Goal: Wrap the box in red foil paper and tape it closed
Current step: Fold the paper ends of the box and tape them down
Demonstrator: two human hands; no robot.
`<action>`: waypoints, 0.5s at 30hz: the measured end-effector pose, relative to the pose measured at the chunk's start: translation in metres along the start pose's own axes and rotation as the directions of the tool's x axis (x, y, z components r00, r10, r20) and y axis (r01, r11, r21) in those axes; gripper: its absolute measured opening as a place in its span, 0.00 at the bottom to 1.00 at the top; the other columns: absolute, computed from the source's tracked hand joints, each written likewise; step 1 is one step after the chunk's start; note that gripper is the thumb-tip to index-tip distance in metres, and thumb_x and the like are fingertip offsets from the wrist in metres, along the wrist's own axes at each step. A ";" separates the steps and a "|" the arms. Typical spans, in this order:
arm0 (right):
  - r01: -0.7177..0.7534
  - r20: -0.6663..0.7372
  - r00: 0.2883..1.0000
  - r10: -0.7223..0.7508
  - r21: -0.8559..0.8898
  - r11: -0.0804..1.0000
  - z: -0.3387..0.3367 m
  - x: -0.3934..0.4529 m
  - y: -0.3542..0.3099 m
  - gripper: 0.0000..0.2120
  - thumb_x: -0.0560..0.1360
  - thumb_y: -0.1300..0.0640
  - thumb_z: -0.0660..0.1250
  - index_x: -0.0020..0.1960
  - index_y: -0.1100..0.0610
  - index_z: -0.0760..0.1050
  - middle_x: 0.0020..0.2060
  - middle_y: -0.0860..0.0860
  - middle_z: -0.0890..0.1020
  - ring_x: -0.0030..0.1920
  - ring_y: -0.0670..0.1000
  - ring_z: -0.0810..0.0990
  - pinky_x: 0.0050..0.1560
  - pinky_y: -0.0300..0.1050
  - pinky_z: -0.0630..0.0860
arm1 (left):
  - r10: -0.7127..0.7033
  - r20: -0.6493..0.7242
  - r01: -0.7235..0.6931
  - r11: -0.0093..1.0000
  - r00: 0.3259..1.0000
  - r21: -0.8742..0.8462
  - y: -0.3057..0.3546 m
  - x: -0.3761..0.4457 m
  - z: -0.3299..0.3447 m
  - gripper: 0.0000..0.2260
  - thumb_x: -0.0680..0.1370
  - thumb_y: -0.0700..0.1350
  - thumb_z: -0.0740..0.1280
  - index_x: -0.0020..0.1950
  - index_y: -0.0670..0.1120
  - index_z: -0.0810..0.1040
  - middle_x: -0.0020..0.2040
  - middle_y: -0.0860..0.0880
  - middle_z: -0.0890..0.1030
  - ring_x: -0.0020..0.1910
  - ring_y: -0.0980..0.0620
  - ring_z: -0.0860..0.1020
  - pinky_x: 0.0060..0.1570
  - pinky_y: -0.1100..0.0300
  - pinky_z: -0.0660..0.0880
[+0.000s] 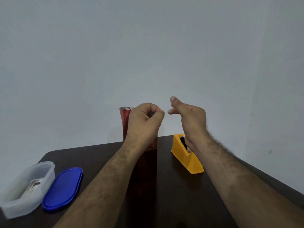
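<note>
A tall box wrapped in red foil paper [125,122] stands upright on the dark table [177,198], with loose foil sticking up at its top. My left hand [144,120] is in front of that top end. Its fingers are curled and thumb and forefinger are pinched together at the foil's upper edge. My right hand [190,119] hovers just to the right at the same height, thumb up and fingers loosely extended toward the left hand, holding nothing I can see. The box's upper right side is hidden behind my left hand and wrist.
A yellow tape dispenser [187,160] sits on the table right of the box, partly behind my right wrist. At the front left are a translucent plastic container [28,186] with something pale inside and its blue lid [63,188]. A plain wall rises behind the table.
</note>
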State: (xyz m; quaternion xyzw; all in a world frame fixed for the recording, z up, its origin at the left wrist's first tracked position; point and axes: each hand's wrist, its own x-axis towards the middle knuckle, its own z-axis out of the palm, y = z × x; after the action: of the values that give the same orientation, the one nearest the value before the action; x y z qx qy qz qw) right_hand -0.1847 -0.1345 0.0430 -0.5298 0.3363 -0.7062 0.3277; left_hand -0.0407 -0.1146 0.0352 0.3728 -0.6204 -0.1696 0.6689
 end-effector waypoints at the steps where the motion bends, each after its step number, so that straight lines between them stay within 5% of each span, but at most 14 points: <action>1: 0.026 -0.036 0.999 -0.026 -0.004 1.000 0.006 0.005 -0.002 0.17 0.76 0.42 0.76 0.38 0.55 0.88 0.42 0.43 0.89 0.51 0.34 0.83 0.54 0.35 0.70 | 0.011 -0.018 -0.011 1.000 1.000 -0.003 0.004 0.008 -0.004 0.08 0.79 0.41 0.71 0.40 0.44 0.83 0.34 0.48 0.82 0.33 0.55 0.79 0.36 0.62 0.76; 4: 0.053 -0.186 0.981 -0.044 0.047 0.997 0.021 0.018 0.009 0.17 0.78 0.43 0.73 0.38 0.55 0.87 0.41 0.44 0.88 0.49 0.41 0.84 0.54 0.39 0.75 | 0.005 -0.131 -0.021 0.992 0.991 -0.121 0.014 0.030 -0.018 0.07 0.78 0.39 0.72 0.40 0.44 0.82 0.34 0.50 0.81 0.33 0.54 0.76 0.36 0.61 0.74; 7: -0.066 -0.211 0.974 0.082 0.083 0.994 0.027 0.029 0.037 0.13 0.78 0.48 0.73 0.41 0.55 0.87 0.40 0.39 0.87 0.55 0.44 0.83 0.66 0.53 0.77 | 0.011 -0.216 -0.078 0.949 0.976 -0.304 0.014 0.052 -0.046 0.04 0.77 0.39 0.72 0.42 0.44 0.83 0.36 0.49 0.81 0.38 0.51 0.78 0.40 0.59 0.76; 11: -0.281 -0.033 0.958 0.283 0.060 0.958 0.035 0.032 0.079 0.09 0.76 0.49 0.74 0.46 0.53 0.89 0.53 0.39 0.85 0.63 0.46 0.79 0.71 0.59 0.75 | -0.033 -0.239 -0.106 0.831 0.970 -0.546 -0.006 0.073 -0.083 0.05 0.80 0.37 0.68 0.45 0.43 0.81 0.41 0.47 0.82 0.44 0.50 0.81 0.45 0.55 0.76; 15: -0.356 0.211 0.922 0.326 0.121 0.927 0.046 0.036 0.093 0.17 0.70 0.43 0.75 0.55 0.51 0.88 0.59 0.44 0.86 0.66 0.51 0.80 0.57 0.56 0.79 | -0.183 -0.171 0.011 0.713 0.968 -0.701 -0.024 0.078 -0.089 0.09 0.83 0.38 0.64 0.44 0.45 0.79 0.41 0.47 0.82 0.44 0.49 0.81 0.46 0.55 0.77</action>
State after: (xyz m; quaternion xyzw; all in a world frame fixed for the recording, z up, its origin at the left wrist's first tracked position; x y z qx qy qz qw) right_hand -0.1380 -0.2222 -0.0045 -0.4995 0.3346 -0.6096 0.5167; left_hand 0.0633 -0.1586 0.0777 0.1437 -0.4097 -0.3812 0.8162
